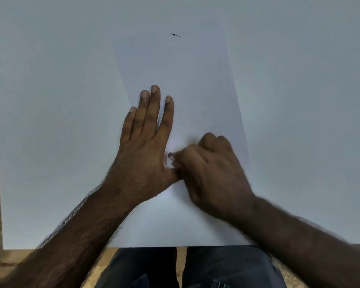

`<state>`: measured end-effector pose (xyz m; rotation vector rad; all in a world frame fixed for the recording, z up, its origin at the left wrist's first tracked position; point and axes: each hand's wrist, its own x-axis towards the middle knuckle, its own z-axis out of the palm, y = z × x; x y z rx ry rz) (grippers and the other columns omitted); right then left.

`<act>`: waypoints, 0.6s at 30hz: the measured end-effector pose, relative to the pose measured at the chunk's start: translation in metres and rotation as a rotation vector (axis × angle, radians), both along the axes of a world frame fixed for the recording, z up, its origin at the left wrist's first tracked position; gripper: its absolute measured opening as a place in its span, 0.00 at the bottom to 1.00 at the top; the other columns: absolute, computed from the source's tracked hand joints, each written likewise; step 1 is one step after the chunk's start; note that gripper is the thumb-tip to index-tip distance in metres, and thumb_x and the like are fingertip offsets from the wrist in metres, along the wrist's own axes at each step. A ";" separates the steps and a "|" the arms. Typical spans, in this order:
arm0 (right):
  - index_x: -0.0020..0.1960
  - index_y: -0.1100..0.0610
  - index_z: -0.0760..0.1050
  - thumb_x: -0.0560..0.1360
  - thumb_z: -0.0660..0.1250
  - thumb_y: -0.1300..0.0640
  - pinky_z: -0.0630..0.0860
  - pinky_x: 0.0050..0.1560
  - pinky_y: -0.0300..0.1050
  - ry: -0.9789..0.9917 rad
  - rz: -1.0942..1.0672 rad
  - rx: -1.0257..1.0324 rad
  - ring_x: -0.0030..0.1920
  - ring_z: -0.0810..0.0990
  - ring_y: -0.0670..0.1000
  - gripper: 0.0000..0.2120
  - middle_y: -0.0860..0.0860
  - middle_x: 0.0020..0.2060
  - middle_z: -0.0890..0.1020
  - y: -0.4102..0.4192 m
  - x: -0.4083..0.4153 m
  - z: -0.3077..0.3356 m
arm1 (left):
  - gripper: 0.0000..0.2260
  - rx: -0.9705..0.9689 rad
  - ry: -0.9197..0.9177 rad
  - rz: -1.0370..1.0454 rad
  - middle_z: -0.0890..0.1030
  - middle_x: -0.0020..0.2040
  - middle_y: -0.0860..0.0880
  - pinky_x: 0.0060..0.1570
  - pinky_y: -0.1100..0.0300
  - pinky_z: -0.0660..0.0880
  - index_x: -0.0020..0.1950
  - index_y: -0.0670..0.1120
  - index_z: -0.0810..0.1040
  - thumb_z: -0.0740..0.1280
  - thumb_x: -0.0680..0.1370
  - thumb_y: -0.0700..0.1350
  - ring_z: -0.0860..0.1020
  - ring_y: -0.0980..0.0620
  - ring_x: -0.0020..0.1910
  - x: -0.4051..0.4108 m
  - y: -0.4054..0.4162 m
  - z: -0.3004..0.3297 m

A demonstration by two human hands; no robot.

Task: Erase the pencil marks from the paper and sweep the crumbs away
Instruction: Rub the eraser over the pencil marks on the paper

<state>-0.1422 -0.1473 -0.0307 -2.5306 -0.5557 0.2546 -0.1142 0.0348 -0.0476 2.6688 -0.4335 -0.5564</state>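
Flat on the paper (181,84) lies the left hand (146,142), fingers straight. Beside its thumb, the right hand (210,169) pinches a small eraser (170,161) with curled fingers, blurred.

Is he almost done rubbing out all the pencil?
Partway. Most of the paper looks clean. The left hand presses it flat, while the right hand pinches a small white eraser near its lower part. One dark mark remains up top. I can't see any crumbs.
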 end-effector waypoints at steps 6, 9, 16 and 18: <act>0.49 0.56 0.80 0.85 0.68 0.55 0.73 0.49 0.59 -0.134 -0.411 -0.099 0.43 0.75 0.61 0.07 0.50 0.42 0.84 -0.043 0.067 -0.010 | 0.60 0.030 0.036 -0.016 0.32 0.86 0.44 0.84 0.43 0.38 0.87 0.47 0.36 0.57 0.70 0.83 0.31 0.45 0.85 0.004 0.001 0.002; 0.47 0.58 0.79 0.82 0.70 0.59 0.73 0.47 0.60 -0.119 -0.370 -0.071 0.41 0.75 0.62 0.06 0.53 0.40 0.82 -0.025 0.054 -0.004 | 0.60 0.027 0.034 -0.007 0.32 0.86 0.45 0.84 0.45 0.37 0.87 0.47 0.37 0.58 0.70 0.82 0.32 0.46 0.85 0.004 0.000 0.002; 0.50 0.56 0.82 0.78 0.71 0.61 0.72 0.44 0.57 -0.138 -0.130 -0.078 0.40 0.77 0.63 0.02 0.52 0.41 0.85 -0.023 0.045 -0.008 | 0.60 0.019 0.017 0.003 0.35 0.86 0.44 0.84 0.45 0.38 0.87 0.45 0.39 0.60 0.71 0.80 0.34 0.45 0.85 0.003 0.000 0.001; 0.49 0.56 0.81 0.83 0.70 0.56 0.71 0.48 0.57 -0.175 -0.370 -0.129 0.42 0.76 0.63 0.06 0.52 0.42 0.84 -0.043 0.074 -0.010 | 0.62 0.013 0.023 0.013 0.35 0.87 0.45 0.84 0.46 0.38 0.86 0.43 0.37 0.61 0.69 0.81 0.33 0.46 0.85 0.003 -0.001 0.002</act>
